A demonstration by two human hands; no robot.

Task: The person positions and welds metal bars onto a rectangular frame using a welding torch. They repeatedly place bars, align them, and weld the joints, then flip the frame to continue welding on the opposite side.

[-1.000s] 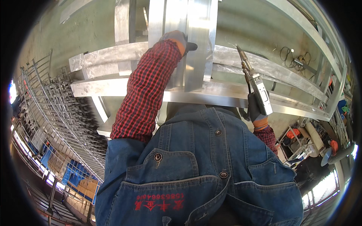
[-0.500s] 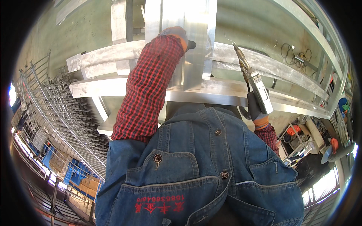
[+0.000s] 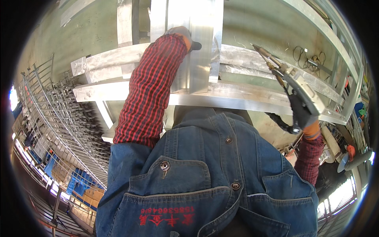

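Torch [image 3: 310, 94] held at near right, R hand [image 3: 301, 111] closed round it; across rails [image 3: 237, 102], profiles [image 3: 200, 67] already laid, w/ L hand [image 3: 182, 34] on top, farther off, finger spread can't be told; seams done vs. left: unclear.

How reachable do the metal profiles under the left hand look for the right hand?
Probably not to grasp: the right hand holds a long tool, though the space toward the metal profiles looks open.

Panels [image 3: 199, 71] lie across beams [image 3: 98, 93], left of the tool [image 3: 306, 93] (racks [image 3: 67, 130] farther left).
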